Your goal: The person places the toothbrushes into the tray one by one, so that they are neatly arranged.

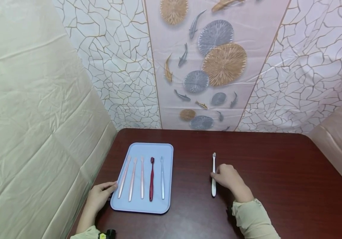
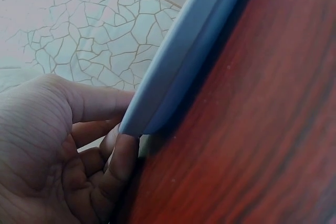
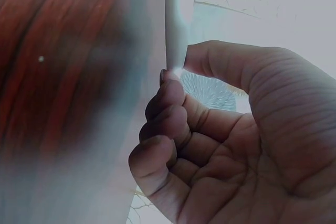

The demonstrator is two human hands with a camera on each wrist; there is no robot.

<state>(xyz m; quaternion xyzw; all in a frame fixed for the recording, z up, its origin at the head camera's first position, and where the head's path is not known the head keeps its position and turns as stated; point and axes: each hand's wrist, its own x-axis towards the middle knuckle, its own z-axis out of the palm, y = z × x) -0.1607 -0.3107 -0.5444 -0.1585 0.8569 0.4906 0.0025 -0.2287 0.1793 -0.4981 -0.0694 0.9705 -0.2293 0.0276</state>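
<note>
My right hand (image 1: 228, 176) pinches a white toothbrush (image 1: 214, 190) by its handle, between thumb and fingertips. The toothbrush lies lengthwise at the table, its head pointing away from me; in the right wrist view its pale handle (image 3: 176, 22) rises from the pinch. At the left, my left hand (image 1: 98, 196) grips the left edge of a light blue tray (image 1: 141, 208), thumb on top and fingers at the underside in the left wrist view. On the tray lie three pink toothbrushes (image 1: 132, 182), a dark red toothbrush (image 1: 151, 181) and a light blue toothbrush (image 1: 162, 179), side by side.
The dark reddish-brown table (image 1: 266, 159) has rounded far corners. Behind it hangs a patterned cloth (image 1: 129, 66) with fish and round leaf shapes. Beige fabric (image 1: 39, 132) borders the left side, and more fabric (image 1: 341, 132) the right.
</note>
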